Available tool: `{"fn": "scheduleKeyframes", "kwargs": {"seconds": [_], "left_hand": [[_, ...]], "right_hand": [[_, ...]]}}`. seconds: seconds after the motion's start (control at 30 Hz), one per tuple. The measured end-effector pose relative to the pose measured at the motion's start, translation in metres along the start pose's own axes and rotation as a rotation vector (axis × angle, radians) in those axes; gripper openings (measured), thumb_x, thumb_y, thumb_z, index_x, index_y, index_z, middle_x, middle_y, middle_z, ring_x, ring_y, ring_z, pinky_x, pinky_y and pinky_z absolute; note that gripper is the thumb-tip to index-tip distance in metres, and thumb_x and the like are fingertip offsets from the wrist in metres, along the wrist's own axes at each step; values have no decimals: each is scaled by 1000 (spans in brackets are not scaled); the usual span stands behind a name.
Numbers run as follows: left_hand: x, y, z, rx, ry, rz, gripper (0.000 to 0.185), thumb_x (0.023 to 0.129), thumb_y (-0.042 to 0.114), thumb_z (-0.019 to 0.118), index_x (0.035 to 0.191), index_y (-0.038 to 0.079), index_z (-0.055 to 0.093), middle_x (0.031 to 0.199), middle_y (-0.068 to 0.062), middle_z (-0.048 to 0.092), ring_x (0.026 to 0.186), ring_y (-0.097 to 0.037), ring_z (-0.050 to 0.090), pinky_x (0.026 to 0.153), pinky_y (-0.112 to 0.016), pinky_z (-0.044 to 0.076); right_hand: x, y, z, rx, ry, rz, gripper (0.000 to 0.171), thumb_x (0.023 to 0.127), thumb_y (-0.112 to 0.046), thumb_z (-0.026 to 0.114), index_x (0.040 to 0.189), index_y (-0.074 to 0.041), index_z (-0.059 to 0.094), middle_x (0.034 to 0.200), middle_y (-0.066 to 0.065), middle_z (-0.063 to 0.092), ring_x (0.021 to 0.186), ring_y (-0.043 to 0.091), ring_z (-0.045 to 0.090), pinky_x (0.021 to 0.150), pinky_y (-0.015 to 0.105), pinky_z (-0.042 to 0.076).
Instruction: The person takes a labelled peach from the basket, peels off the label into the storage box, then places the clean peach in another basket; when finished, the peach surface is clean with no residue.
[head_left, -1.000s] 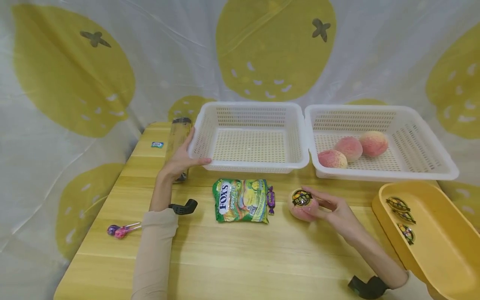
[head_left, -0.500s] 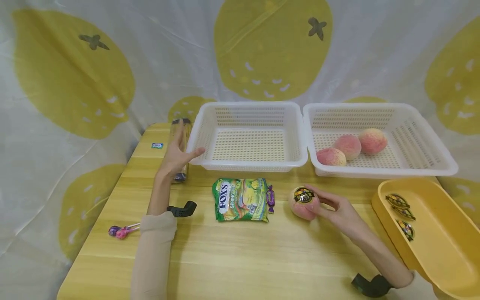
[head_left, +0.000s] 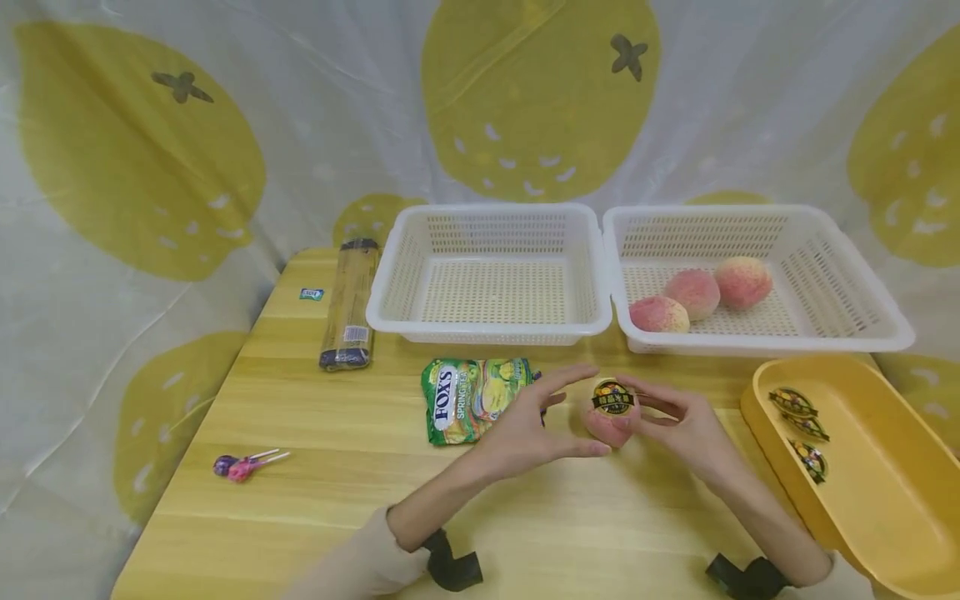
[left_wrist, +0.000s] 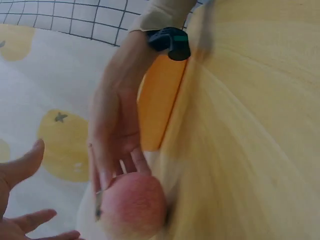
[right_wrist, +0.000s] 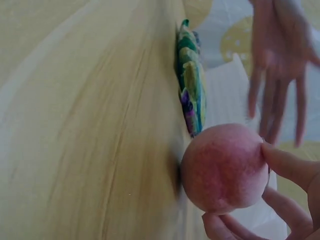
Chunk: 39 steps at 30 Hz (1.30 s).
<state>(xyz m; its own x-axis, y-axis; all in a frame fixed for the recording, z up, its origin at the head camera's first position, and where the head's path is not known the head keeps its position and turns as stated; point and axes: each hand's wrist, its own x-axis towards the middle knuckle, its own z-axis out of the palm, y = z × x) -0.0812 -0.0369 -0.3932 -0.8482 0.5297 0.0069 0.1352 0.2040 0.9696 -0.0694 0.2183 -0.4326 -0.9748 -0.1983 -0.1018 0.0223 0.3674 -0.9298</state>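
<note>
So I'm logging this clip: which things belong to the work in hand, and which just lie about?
In hand: peach with sticker, right hand, left hand, basket of peaches, yellow tray.
Lying about: Fox's candy bag, lollipops, empty basket, dark packet.

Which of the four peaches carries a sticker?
The peach on the table, held by the right hand, with a dark round sticker on top. The three peaches in the right white basket show none.
</note>
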Motion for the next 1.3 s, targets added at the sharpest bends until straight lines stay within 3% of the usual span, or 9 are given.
{"fn": "scheduleKeyframes", "kwargs": {"seconds": [0.07,0.2,0.33,0.43,0.63,0.77,0.93,1.1,1.3], "left_hand": [[9,-13,14,5,14,-54,84,81,14,90,154,24,49,162,3,46,153,-15,38,125,-42,34],[28,-35,31,-86,36,-63,78,81,1,86,151,13,53,155,-6,55,148,-21,46,123,-37,38],[38,-44,36,-178,46,-71,66,81,-9,82,142,8,62,145,-11,64,139,-25,57,111,-23,47],[40,-45,35,-180,67,-92,63,79,-10,82,137,10,67,141,-10,67,132,-24,61,105,-19,48],[42,-47,35,-152,70,-110,65,78,-5,86,138,13,68,145,-2,64,123,-13,63,101,-20,47],[42,-48,35,-127,69,-114,67,76,-1,89,138,16,68,144,1,65,120,-8,62,100,-18,47],[42,-50,36,-68,51,-96,68,76,3,90,138,19,68,143,4,65,127,-9,60,105,-20,46],[42,-49,35,-44,44,-107,67,77,2,90,138,22,68,142,5,66,132,-10,58,111,-24,43],[43,-45,33,-7,40,-122,66,76,3,90,136,22,70,141,3,67,128,-8,58,107,-22,44]], "right_hand": [[-1,1,1,6,8,-14,54,95,-17,76,146,-7,60,147,20,60,118,-7,61,94,18,56],[-4,-1,3,22,32,-3,56,93,-13,78,145,-5,59,149,22,57,113,-9,61,92,19,58],[-6,-3,0,32,17,-4,58,92,-11,78,146,-2,58,147,25,57,111,-9,62,91,19,58],[-5,-5,-5,5,-7,5,54,95,-15,76,145,-3,58,144,24,61,113,-4,63,93,22,57],[4,-8,-11,-64,18,131,47,100,-34,70,140,-12,65,132,9,70,110,-1,61,91,25,51],[9,-8,-11,-36,46,160,43,98,-34,73,132,-7,70,112,-8,77,103,-4,60,86,20,48],[12,-9,-11,-28,62,173,38,97,-33,74,121,-4,73,98,-25,73,98,-4,58,85,18,44],[12,-12,-10,-113,86,111,31,98,-31,73,115,-5,75,101,-16,75,92,-1,58,78,19,47],[9,-12,1,-255,220,-109,9,95,-13,75,100,-6,76,94,7,77,78,0,59,65,17,49]]}}
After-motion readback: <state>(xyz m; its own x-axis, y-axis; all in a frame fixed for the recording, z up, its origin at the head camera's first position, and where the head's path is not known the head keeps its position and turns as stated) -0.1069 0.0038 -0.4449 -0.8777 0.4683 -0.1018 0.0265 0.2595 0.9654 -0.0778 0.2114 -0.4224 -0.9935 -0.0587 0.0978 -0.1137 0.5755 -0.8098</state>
